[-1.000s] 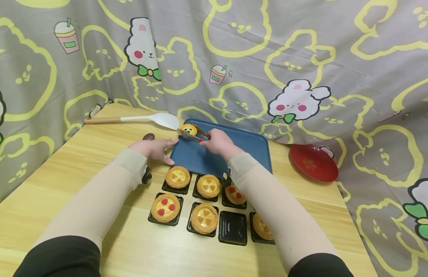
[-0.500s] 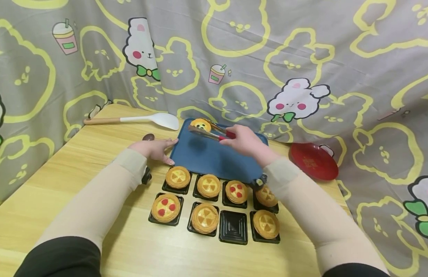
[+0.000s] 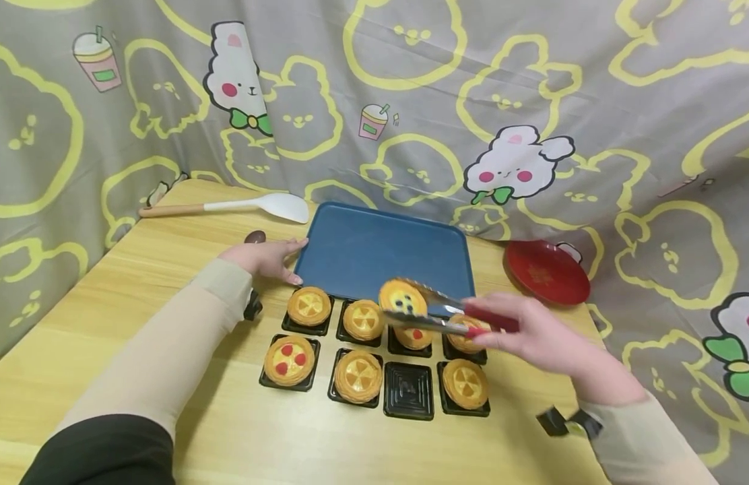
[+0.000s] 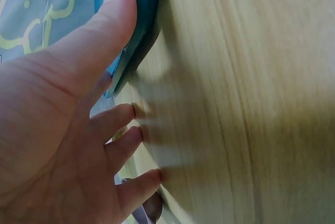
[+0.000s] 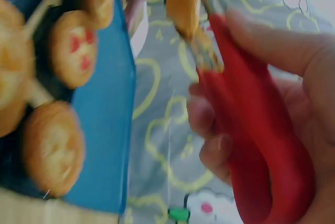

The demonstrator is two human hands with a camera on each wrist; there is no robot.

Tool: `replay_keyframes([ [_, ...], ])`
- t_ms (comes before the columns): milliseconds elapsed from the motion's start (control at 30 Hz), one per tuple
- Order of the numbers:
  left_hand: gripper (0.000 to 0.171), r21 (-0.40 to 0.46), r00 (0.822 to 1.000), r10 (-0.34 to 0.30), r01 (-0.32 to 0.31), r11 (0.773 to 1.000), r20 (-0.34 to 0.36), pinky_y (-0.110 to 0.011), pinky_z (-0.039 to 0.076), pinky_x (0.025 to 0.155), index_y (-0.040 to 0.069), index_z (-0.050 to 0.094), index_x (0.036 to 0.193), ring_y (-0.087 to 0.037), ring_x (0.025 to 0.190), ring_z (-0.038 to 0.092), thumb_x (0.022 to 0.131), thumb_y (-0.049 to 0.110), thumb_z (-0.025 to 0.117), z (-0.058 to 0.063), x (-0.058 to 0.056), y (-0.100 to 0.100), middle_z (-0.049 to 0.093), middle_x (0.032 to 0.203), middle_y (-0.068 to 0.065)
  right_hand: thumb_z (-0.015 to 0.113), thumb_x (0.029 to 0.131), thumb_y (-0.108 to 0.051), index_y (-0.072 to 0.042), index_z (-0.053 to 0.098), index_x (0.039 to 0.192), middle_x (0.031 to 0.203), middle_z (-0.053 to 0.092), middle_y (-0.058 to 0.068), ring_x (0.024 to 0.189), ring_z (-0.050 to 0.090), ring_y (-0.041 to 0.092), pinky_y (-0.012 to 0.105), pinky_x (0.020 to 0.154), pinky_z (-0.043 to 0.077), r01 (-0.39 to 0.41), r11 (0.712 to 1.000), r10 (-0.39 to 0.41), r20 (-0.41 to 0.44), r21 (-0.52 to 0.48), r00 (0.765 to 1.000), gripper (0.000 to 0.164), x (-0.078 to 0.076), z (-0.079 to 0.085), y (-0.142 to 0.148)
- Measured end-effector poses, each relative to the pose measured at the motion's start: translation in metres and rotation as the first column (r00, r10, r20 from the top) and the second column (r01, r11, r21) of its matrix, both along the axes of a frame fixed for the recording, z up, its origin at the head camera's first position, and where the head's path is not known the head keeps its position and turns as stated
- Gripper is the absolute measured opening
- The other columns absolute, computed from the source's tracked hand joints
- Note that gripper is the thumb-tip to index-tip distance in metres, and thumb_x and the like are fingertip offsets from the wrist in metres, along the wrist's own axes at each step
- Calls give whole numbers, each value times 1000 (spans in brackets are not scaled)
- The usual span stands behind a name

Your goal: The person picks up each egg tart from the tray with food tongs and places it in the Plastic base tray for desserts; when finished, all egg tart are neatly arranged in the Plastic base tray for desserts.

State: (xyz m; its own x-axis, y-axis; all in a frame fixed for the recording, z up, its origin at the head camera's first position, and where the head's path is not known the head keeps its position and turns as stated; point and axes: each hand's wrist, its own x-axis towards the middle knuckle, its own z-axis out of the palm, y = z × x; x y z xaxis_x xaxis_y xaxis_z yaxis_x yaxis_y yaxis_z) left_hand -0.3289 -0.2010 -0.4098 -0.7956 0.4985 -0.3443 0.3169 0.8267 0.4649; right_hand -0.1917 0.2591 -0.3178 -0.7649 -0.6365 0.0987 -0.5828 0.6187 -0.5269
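My right hand (image 3: 535,333) grips red-handled tongs (image 3: 432,326), whose metal ends clasp an egg tart (image 3: 401,298) with dark berries on top. The tart hangs in the air over the front edge of the blue tray (image 3: 380,246) and the back row of tarts. In the right wrist view, thumb and fingers wrap the red handles (image 5: 251,109), and the held tart (image 5: 183,7) is blurred. My left hand (image 3: 262,258) rests at the tray's left edge with fingers spread; its thumb (image 4: 112,17) touches the rim in the left wrist view.
Several egg tarts sit in black square bases in two rows before the tray. One base (image 3: 409,391) in the front row is bare. A white spatula (image 3: 283,206) lies back left, a brown rounded end (image 3: 255,237) by the left hand, a red plate (image 3: 547,273) at right.
My right hand has lifted the berry tart off the tray's back left corner with the tongs and brought it right and toward me. The left hand has stayed at the tray edge.
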Motion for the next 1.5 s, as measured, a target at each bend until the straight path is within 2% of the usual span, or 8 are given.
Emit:
replay_keyframes([
  [200,102,-4,1000,6,-6,1000,-3,-59,10,116,3,7,158,-48,144,9,88,39,73,-1,1,-8,4,157,-33,80,83,-27,-14,66,128,96,62,-10,71,53,8,23,56,48,-9,1000,10,73,-3,997,48,49,-29,17],
  [400,103,1,1000,3,-3,1000,-12,-60,11,115,2,9,158,-48,144,10,88,40,74,4,2,-9,6,157,-33,78,85,-32,-12,65,131,102,62,-11,67,50,0,19,57,45,12,996,-20,91,88,996,52,75,-49,19],
  [933,102,15,1000,-1,1,1000,2,-59,9,116,3,8,158,-47,145,7,88,38,73,4,-1,-4,4,157,-33,80,83,-35,-10,64,131,105,60,-11,70,50,1,19,57,42,52,986,-62,63,159,996,57,80,-54,19],
  [1100,102,10,1000,-7,7,1000,-5,-59,10,116,2,9,157,-48,144,8,88,38,73,4,-1,-2,5,157,-34,83,80,-32,-14,61,135,101,58,-11,69,50,4,19,55,43,48,997,-52,65,59,997,63,79,-46,25],
  [1233,102,17,1000,-8,8,1000,-3,-59,9,116,1,9,157,-48,144,8,88,39,74,3,-1,-1,5,157,-34,86,76,-15,-12,60,137,93,59,-9,66,50,7,21,50,42,132,986,-136,-32,-105,990,66,71,-29,37],
  [1333,103,30,1000,-3,3,1000,9,-59,9,116,1,8,157,-48,144,7,88,37,74,2,-1,-1,4,157,-34,85,76,-6,-8,58,137,95,62,-1,71,56,10,18,54,45,295,939,-316,-109,-177,942,67,61,-18,51],
  [1400,102,32,1000,-1,1,999,14,-59,9,116,2,7,157,-48,144,6,88,36,74,0,-1,-1,3,157,-33,83,80,-10,-3,55,139,103,62,8,81,58,16,21,61,46,442,882,-465,-147,-167,873,66,52,-15,61],
  [1500,102,39,1000,-3,2,999,18,-59,9,116,3,7,158,-47,145,6,88,36,74,-2,-1,0,3,158,-33,79,86,-28,1,49,143,115,56,19,97,56,31,38,78,47,632,769,-639,-157,-97,753,70,40,-22,76],
])
